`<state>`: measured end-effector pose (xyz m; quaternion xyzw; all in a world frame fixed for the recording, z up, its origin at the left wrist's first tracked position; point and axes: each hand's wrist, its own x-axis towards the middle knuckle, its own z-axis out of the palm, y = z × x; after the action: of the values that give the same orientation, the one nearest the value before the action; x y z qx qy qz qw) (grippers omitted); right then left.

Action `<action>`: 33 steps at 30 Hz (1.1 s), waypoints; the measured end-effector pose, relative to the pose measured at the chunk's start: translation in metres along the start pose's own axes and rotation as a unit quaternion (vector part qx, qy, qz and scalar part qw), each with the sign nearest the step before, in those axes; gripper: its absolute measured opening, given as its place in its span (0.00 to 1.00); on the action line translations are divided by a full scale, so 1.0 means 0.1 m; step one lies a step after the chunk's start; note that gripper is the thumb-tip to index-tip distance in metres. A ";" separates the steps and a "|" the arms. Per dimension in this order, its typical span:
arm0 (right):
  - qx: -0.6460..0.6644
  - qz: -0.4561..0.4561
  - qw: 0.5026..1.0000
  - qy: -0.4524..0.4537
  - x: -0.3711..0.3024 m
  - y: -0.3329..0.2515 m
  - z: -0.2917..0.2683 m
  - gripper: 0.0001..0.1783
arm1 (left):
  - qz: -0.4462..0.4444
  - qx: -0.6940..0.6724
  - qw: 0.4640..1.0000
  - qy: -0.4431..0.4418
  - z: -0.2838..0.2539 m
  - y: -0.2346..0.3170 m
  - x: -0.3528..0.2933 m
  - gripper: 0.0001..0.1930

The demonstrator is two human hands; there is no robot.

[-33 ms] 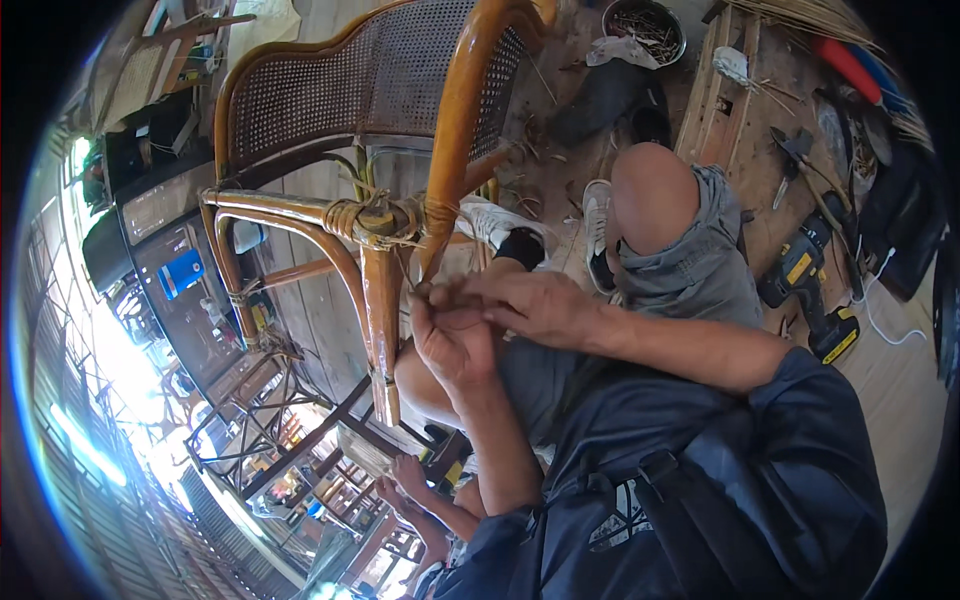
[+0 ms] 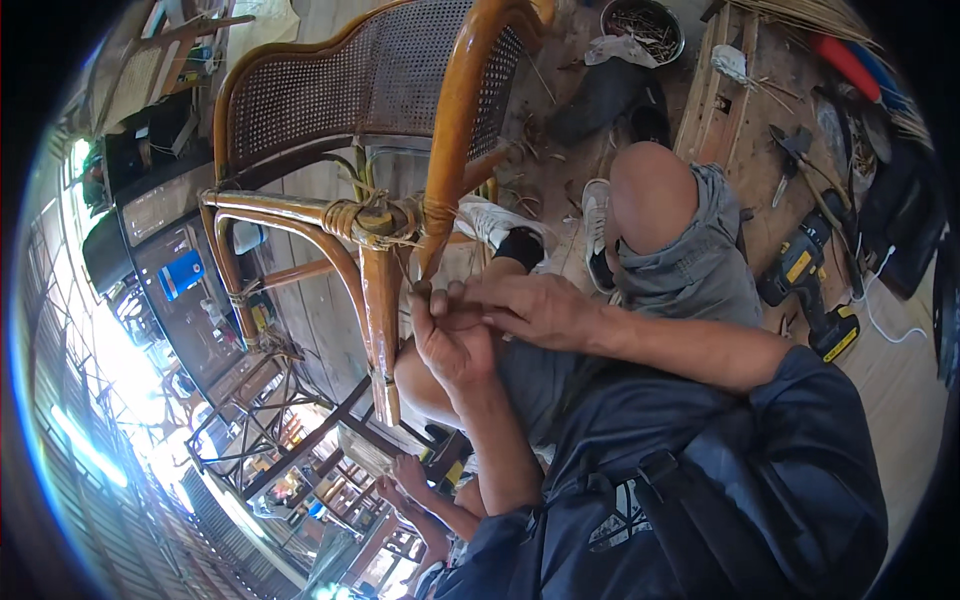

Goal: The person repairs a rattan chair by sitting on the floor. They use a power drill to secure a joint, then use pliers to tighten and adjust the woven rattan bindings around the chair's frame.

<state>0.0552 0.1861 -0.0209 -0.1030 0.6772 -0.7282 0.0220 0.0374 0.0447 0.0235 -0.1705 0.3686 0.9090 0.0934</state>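
A rattan armchair frame point(image 2: 365, 280) with woven cane panels point(image 2: 370, 85) stands tipped before me. Strips of cane binding point(image 2: 352, 220) wrap the joint where its leg meets the rails, and loose ends stick out there. Just below that joint, beside the curved arm, my left hand point(image 2: 452, 345) is palm up with thumb and fingers pinched together. My right hand point(image 2: 540, 308) comes in from the right, its fingers closed against the left fingertips. A thin strand seems to run from the joint toward the left fingertips; what the fingers hold is too small to make out.
On the floor at right lie a yellow-and-black cordless drill point(image 2: 812, 270), pliers point(image 2: 792, 150) and a white cable point(image 2: 890, 320). A metal bowl point(image 2: 645, 30) of scraps stands at the top, near wooden boards point(image 2: 715, 90). Another person's hands point(image 2: 408, 485) show at lower left.
The fingertips of both hands have shifted very slightly at the pinch. The chair and everything around it stay in place.
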 end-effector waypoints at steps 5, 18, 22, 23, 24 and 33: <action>-0.021 0.004 0.997 -0.078 0.36 -0.17 -0.24 0.11 | 0.084 0.137 0.982 0.094 0.05 0.05 0.24 0.07; -0.184 0.118 0.960 -0.174 2.20 -0.25 -0.45 0.13 | 0.034 0.162 0.951 0.263 0.31 0.00 0.42 0.04; -0.117 0.215 0.930 -0.275 2.20 -0.38 -0.47 0.08 | 0.034 0.138 0.959 0.246 0.35 0.01 0.46 0.04; -0.113 0.216 0.925 -0.290 2.19 -0.39 -0.48 0.08 | 0.032 0.133 0.960 0.243 0.34 0.01 0.46 0.05; -0.140 0.196 0.917 -0.318 2.18 -0.41 -0.50 0.05 | 0.034 0.109 0.975 0.191 0.34 0.00 0.46 0.06; -0.041 0.229 0.964 -0.127 1.82 -0.03 -0.30 0.09 | -0.108 -0.076 0.990 0.046 0.36 -0.15 -0.12 0.15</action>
<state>-0.1281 0.1848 0.0022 -0.0375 0.7039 -0.6560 0.2697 0.0442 0.0796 0.0426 -0.2571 0.2815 0.9103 0.1609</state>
